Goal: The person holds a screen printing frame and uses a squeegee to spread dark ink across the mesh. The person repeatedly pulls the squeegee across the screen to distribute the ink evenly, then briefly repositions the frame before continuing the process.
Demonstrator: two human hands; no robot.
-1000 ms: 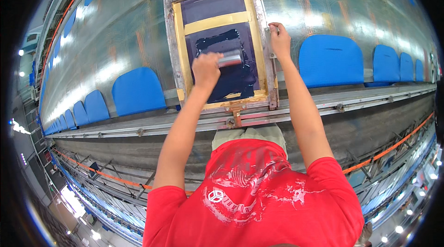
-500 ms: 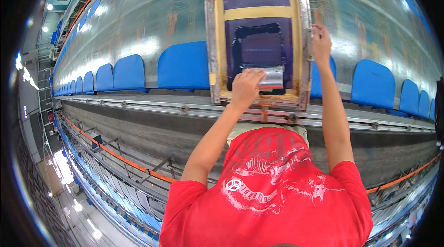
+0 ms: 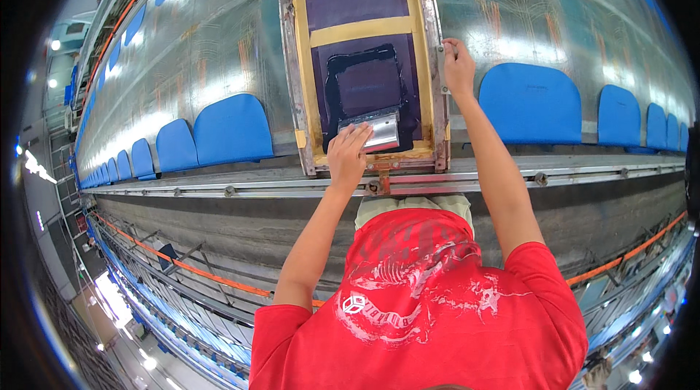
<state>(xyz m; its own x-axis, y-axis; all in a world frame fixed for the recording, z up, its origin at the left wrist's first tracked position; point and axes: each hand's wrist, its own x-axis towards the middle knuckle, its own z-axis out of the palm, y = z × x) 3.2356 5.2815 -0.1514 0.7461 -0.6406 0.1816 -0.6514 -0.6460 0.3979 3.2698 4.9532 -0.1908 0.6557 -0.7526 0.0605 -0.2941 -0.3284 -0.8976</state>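
My left hand is closed on the left end of a silver metal squeegee. The squeegee lies slightly slanted across the near end of a screen printing frame. Dark ink borders a rectangular patch on the purple mesh, and yellow tape lines the mesh and crosses it. At the frame's right side, my right hand has its fingers bent round the edge, by a small metal bracket. Part of the frame's edge is hidden behind those fingers.
Blue panels lie in a row along the long glossy table, left and right of the frame. A metal rail runs along the table's near edge, in front of me. Behind me are racks with an orange bar.
The frame has shifted right along the rail relative to the blue panels, with both hands moving along with it. The squeegee is tilted more, still in my left hand.
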